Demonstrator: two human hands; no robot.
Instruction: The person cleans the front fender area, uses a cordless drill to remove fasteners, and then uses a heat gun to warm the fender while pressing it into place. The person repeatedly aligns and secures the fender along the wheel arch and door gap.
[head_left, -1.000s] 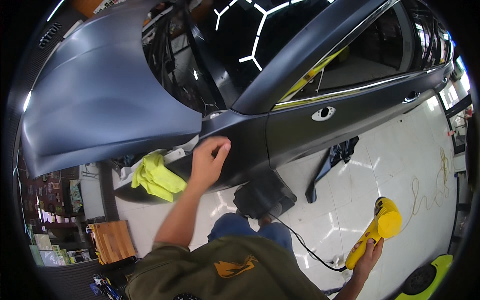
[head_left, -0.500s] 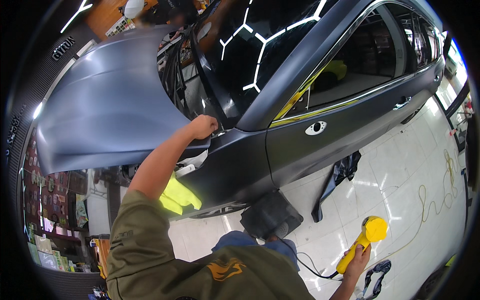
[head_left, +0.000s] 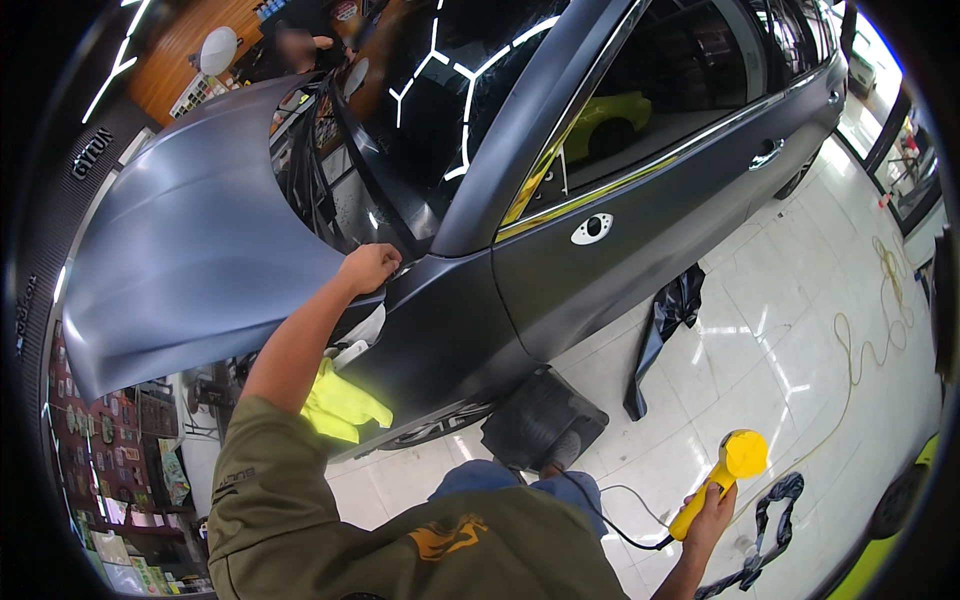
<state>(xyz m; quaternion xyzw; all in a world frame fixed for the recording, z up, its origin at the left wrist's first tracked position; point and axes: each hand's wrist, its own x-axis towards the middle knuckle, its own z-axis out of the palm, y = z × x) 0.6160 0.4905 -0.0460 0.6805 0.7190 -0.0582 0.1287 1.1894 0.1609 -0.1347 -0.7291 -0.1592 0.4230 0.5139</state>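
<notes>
My left hand (head_left: 370, 268) is at the rear corner of the raised hood (head_left: 200, 235), just above the front fender (head_left: 450, 305) of a matte dark grey car. Its fingers are curled and pinched together; whatever lies between them is too small to make out. Low at my right side, my right hand (head_left: 708, 512) grips the handle of a yellow heat gun (head_left: 743, 456), held away from the car with a dark cord trailing from its handle. A bright yellow-green cloth (head_left: 345, 402) lies over the fender edge beneath my left forearm.
My foot is on a black platform (head_left: 545, 420) beside the front wheel. Dark film scraps (head_left: 665, 340) lie on the tiled floor, with a pale hose (head_left: 850, 370) farther right. A yellow-green car (head_left: 890, 540) stands at lower right. Another person (head_left: 300, 45) is beyond the hood.
The view has shifted, so the car appears farther left. My left hand stays pinched at the hood corner, and my right hand still holds the heat gun low.
</notes>
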